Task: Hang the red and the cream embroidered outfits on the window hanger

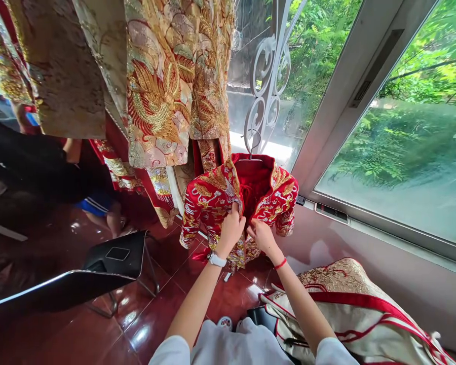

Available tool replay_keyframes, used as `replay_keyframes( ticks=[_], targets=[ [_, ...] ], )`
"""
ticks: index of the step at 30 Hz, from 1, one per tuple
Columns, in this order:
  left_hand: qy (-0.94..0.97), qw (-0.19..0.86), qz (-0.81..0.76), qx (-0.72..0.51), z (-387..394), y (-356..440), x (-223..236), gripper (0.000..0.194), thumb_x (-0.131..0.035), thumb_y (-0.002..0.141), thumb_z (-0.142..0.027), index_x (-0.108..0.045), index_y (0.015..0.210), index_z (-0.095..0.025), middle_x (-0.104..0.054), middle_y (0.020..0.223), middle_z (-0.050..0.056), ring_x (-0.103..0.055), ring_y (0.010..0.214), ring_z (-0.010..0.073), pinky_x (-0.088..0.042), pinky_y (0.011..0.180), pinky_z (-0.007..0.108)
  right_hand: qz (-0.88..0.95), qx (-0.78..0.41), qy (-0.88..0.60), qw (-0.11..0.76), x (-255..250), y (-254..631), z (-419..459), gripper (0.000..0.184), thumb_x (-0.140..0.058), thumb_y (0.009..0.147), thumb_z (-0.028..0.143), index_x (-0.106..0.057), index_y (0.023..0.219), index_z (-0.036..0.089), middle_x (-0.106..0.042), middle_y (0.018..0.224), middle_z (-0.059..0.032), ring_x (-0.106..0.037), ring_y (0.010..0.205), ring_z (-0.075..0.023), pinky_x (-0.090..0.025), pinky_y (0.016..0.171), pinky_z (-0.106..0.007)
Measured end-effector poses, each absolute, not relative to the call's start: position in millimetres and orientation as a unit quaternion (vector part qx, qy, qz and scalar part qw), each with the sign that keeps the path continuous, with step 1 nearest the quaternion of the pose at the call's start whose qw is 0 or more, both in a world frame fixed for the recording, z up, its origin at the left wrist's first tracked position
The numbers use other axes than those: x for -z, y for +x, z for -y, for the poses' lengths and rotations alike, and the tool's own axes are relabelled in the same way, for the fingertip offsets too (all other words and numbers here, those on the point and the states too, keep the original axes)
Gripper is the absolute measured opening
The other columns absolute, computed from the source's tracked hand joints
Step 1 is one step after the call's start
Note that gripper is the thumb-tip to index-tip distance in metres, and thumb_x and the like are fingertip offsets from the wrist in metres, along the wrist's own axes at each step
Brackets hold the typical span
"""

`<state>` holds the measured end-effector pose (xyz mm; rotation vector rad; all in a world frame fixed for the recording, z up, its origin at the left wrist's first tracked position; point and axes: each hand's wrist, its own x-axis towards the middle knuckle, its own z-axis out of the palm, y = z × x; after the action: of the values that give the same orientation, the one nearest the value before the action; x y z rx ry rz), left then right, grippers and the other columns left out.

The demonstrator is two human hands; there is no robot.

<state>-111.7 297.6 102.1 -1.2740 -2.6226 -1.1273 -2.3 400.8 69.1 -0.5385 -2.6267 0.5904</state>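
Hands point(231, 229) close together on jacket point(218, 191)

You could reach down into the red jacket point(217, 198) through its wide neck, but the hanger point(251, 160) sits across the back of it. Long gold clothes point(161, 86) hang close on the left, and the wall point(387, 274) is near on the right. There is room over the red floor point(167, 304) between the left arm point(201, 296) and the black chair point(108, 263).
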Motion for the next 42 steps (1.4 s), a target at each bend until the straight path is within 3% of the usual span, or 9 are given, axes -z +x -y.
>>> replay_keyframes(
  ticks=[6,14,23,29,32,37,39,42],
  targets=[
    [-0.425,-0.052,0.788,0.442,-299.8,-112.1,-88.6,0.059,-0.049,0.087,-0.017,-0.035,0.145,-0.01,-0.066,0.123,0.022,-0.068,0.107,0.0316,-0.053,0.088,0.042,0.92,-0.28,-0.168,0.217,-69.2,1.8,-382.3,0.015,-0.04,0.09,0.021,-0.046,0.076,0.022,-0.054,0.071,-0.0015,-0.046,0.061,-0.0159,-0.032,0.061,-0.027],
    [-0.433,-0.103,0.757,0.478,-283.0,-114.1,-66.8,0.056,-0.046,0.093,-0.027,-0.034,0.145,-0.012,-0.052,0.145,0.023,-0.055,0.132,0.0294,-0.044,0.108,0.046,0.911,-0.314,-0.173,0.206,-67.5,6.5,-382.2,0.014,-0.039,0.091,0.023,-0.05,0.083,0.021,-0.057,0.075,-0.0018,-0.047,0.063,-0.0159,-0.033,0.062,-0.026],
    [-0.414,-0.112,0.772,0.47,-288.6,-115.5,-69.8,0.054,-0.049,0.089,-0.017,-0.039,0.142,-0.013,-0.065,0.125,0.019,-0.064,0.114,0.0279,-0.05,0.098,0.043,0.917,-0.294,-0.194,0.185,-66.6,4.4,-376.8,0.016,-0.042,0.092,0.023,-0.056,0.084,0.02,-0.059,0.072,-0.0016,-0.048,0.062,-0.0154,-0.034,0.062,-0.025],
    [-0.394,-0.116,0.756,0.509,-283.1,-118.5,-77.9,0.037,-0.049,0.089,-0.013,-0.051,0.125,-0.018,-0.068,0.115,0.012,-0.065,0.108,0.0249,-0.052,0.097,0.043,0.883,-0.361,-0.205,0.217,-62.9,1.7,-370.2,0.024,-0.037,0.094,0.028,-0.058,0.099,0.019,-0.058,0.071,-0.0001,-0.047,0.06,-0.0154,-0.035,0.063,-0.026],
    [-0.378,-0.129,0.735,0.547,-280.2,-121.6,-70.8,0.028,-0.052,0.09,-0.02,-0.051,0.119,-0.02,-0.068,0.11,0.01,-0.065,0.104,0.0225,-0.052,0.097,0.041,0.861,-0.402,-0.207,0.233,-52.5,1.9,-369.9,0.025,-0.037,0.096,0.033,-0.058,0.1,0.019,-0.057,0.073,0.0,-0.049,0.063,-0.0161,-0.036,0.065,-0.027],
    [-0.256,-0.223,0.685,0.645,-261.5,-123.3,-0.4,0.03,-0.046,0.095,-0.04,-0.047,0.119,-0.022,-0.062,0.114,0.009,-0.065,0.097,0.0172,-0.055,0.091,0.035,0.668,-0.615,-0.323,0.269,23.9,16.7,-381.4,0.029,-0.044,0.094,0.046,-0.056,0.084,0.021,-0.057,0.071,0.0005,-0.05,0.061,-0.0145,-0.04,0.061,-0.026],
    [-0.069,-0.266,0.687,0.672,-250.6,-120.4,42.4,0.024,-0.048,0.094,-0.039,-0.049,0.111,-0.022,-0.06,0.113,0.009,-0.064,0.099,0.0172,-0.054,0.091,0.035,0.487,-0.706,-0.451,0.247,66.5,26.7,-387.1,0.027,-0.058,0.086,0.046,-0.053,0.077,0.021,-0.056,0.065,0.0015,-0.047,0.055,-0.013,-0.04,0.055,-0.025],
    [0.119,-0.325,0.661,0.666,-238.3,-112.8,97.7,0.024,-0.062,0.085,-0.032,-0.051,0.104,-0.022,-0.058,0.119,0.01,-0.062,0.114,0.0208,-0.05,0.099,0.039,0.389,-0.743,-0.503,0.21,116.9,39.0,-393.0,0.029,-0.072,0.074,0.042,-0.053,0.075,0.021,-0.059,0.068,0.0003,-0.052,0.055,-0.0132,-0.043,0.056,-0.026]
  ],
)
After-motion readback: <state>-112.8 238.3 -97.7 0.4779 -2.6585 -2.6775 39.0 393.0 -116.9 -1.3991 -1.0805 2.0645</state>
